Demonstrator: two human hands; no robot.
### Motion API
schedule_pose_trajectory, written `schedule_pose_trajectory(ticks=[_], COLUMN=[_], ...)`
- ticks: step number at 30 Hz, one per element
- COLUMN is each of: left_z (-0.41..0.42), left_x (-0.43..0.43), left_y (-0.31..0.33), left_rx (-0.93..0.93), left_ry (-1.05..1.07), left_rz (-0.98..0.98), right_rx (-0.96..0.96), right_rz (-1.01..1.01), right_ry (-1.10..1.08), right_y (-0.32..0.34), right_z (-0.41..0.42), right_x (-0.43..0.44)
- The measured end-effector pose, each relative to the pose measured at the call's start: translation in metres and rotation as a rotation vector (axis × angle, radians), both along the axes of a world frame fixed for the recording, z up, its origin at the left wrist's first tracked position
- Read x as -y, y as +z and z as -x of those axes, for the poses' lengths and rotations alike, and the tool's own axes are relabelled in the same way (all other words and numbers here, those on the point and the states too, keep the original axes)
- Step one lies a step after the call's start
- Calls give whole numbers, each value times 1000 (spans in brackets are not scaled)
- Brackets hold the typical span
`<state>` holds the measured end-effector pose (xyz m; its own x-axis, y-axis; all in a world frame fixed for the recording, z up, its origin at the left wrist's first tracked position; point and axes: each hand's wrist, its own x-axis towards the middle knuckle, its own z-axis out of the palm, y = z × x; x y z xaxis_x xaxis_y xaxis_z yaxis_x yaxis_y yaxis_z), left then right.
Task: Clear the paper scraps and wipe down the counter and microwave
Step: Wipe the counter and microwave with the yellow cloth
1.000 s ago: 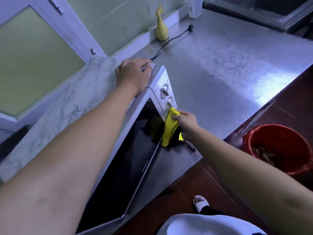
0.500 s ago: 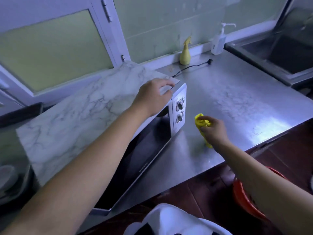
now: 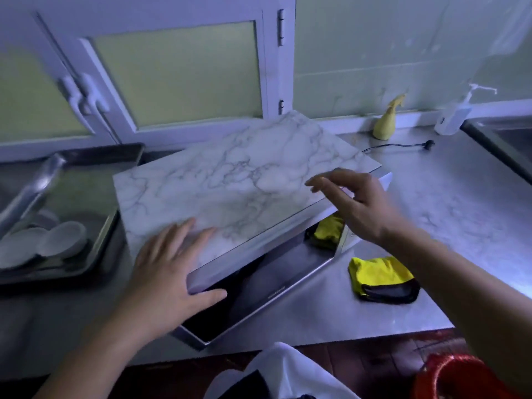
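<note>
A microwave (image 3: pixel 276 286) with a dark glass door stands on the steel counter (image 3: pixel 449 208). A white marble-patterned board (image 3: pixel 239 180) lies on top of it. My left hand (image 3: pixel 169 272) rests flat on the board's near left corner, thumb over the microwave's front edge. My right hand (image 3: pixel 359 203) hovers open over the board's right corner, holding nothing. The yellow and black cloth (image 3: pixel 383 279) lies on the counter right of the microwave, and its reflection shows in the microwave's front. No paper scraps are visible.
A metal tray (image 3: pixel 95 249) with white dishes (image 3: pixel 62 240) sits to the left. A yellow spray bottle (image 3: pixel 387 120), a pump bottle (image 3: pixel 454 116) and a loose power plug (image 3: pixel 429 144) are by the back wall. A sink (image 3: pixel 506 142) is far right. A red bucket (image 3: pixel 460 378) stands on the floor.
My right hand has let go of the cloth, which now lies on the counter, and has risen to the board's right corner. My left hand has shifted to the near left corner.
</note>
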<state>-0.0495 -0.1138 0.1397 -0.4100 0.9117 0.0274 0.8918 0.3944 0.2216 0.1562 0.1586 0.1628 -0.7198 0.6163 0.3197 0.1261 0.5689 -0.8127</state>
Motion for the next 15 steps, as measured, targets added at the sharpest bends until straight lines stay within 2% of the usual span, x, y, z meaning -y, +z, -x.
schedule_pose_trajectory(ticks=[3,5,8,11,15], left_z=[4,5,14,48,119], left_x=[12,11,10,4,-25], left_y=[-3,-6,-14,-15,0], left_rx=[-39,-33,-49,-47,-17], left_ry=[21,20,-44,-112,-145], left_rz=[-101,-191,-273,-311,-208], right_rx=[224,452,667,793,859], right_rz=[-237,-296,-332,-369,-422], right_ry=[-80,-158,-215,-209,-227], right_y=[4,1,-8,-15,-17], right_z=[34,55,78,99,125], right_x=[-43,-74,-108,-122,-127])
